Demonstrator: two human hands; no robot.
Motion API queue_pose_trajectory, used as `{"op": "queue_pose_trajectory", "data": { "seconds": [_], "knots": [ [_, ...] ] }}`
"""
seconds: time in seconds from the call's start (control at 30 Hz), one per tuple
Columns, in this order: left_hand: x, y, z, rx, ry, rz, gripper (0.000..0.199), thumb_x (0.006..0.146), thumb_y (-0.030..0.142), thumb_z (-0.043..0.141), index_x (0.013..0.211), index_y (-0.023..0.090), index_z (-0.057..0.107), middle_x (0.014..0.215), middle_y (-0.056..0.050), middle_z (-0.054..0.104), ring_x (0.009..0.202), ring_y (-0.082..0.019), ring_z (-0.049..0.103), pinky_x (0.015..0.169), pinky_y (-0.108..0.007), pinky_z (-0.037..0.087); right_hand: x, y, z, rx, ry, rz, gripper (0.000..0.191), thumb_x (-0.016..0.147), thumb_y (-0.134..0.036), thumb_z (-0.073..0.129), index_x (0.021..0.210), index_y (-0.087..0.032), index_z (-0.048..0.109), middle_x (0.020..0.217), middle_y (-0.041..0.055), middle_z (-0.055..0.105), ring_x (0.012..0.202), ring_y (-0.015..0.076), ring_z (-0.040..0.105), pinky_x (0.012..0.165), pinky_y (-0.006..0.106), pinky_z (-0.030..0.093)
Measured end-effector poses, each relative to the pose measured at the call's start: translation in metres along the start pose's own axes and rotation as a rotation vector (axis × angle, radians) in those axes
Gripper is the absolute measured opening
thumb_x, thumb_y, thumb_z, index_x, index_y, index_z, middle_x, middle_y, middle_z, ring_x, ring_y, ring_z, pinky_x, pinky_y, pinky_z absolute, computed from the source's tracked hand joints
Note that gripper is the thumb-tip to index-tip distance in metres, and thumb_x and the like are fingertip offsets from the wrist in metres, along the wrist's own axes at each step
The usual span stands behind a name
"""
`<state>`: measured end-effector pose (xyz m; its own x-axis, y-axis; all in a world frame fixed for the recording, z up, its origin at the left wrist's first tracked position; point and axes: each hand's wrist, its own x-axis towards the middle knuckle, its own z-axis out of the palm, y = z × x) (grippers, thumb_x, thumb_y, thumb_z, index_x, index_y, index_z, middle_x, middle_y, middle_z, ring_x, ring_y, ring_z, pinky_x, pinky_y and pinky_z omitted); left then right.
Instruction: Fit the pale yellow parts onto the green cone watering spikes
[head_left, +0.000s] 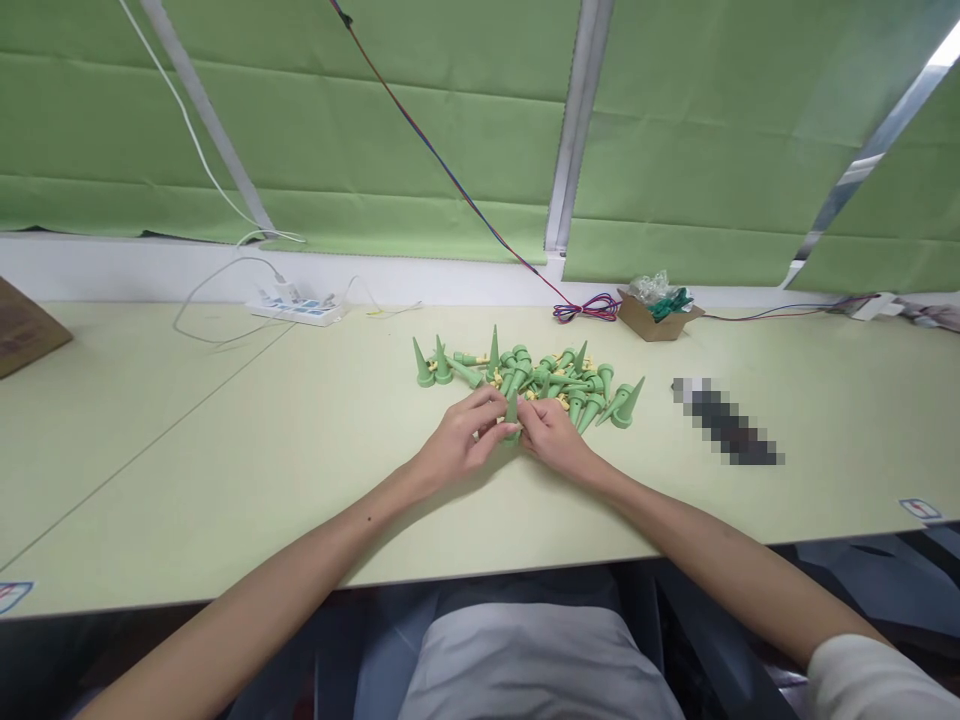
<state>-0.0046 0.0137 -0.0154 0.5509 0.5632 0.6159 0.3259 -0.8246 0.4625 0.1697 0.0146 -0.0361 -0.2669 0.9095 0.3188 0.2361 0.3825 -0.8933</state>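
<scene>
Near the front of the pile, a green plastic watering spike [512, 408] stands point up between my two hands. My left hand [470, 437] is closed round it, with the thumb and fingertips at its base. My right hand [553, 434] is pinched shut against the spike's right side; whatever lies between those fingertips is too small and hidden to make out. Just beyond both hands spreads a heap of similar green spikes [517, 372], some upright and others lying down. Small yellow valve-like pieces [481, 358] show among them.
At the back of the pale table [300, 450] are a white power strip [300, 308], coiled red and blue wire [586, 308] and a small cardboard box [652, 318] holding clear and green bits. A pixelated dark object [727, 422] lies to the right. Brown cardboard [26, 328] sits far left.
</scene>
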Motion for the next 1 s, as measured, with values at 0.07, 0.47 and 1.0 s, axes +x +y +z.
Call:
{"op": "queue_pose_trajectory", "data": {
  "seconds": [0.07, 0.47, 1.0],
  "knots": [
    [-0.002, -0.003, 0.000, 0.068, -0.016, 0.084, 0.017, 0.097, 0.022, 0.048, 0.085, 0.017, 0.060, 0.094, -0.009, 0.057, 0.082, -0.016, 0.054, 0.072, -0.028, 0.046, 0.001, 0.001, 0.001, 0.008, -0.002, 0.019, 0.058, 0.095, -0.058, 0.037, 0.050, -0.022, 0.027, 0.041, -0.0047, 0.029, 0.042, 0.0086, 0.027, 0.042, 0.025, 0.023],
    [-0.007, -0.010, 0.000, 0.302, -0.081, 0.187, 0.023, 0.099, 0.022, 0.043, 0.115, 0.019, 0.059, 0.107, -0.012, 0.060, 0.079, -0.016, 0.062, 0.065, -0.025, 0.049, 0.001, -0.002, 0.001, 0.068, -0.021, 0.091, 0.055, 0.094, -0.055, 0.039, 0.051, -0.022, 0.033, 0.040, -0.0065, 0.026, 0.038, 0.0085, 0.026, 0.041, 0.025, 0.024],
    [0.005, 0.008, 0.002, -0.148, 0.001, -0.222, 0.032, 0.096, 0.031, 0.050, 0.067, 0.017, 0.049, 0.073, -0.001, 0.047, 0.064, -0.012, 0.047, 0.056, -0.024, 0.038, -0.001, -0.005, -0.002, -0.113, 0.103, -0.074, 0.056, 0.097, -0.055, 0.036, 0.053, -0.021, 0.027, 0.047, -0.0038, 0.028, 0.047, 0.0093, 0.027, 0.048, 0.027, 0.023]
  ]
}}
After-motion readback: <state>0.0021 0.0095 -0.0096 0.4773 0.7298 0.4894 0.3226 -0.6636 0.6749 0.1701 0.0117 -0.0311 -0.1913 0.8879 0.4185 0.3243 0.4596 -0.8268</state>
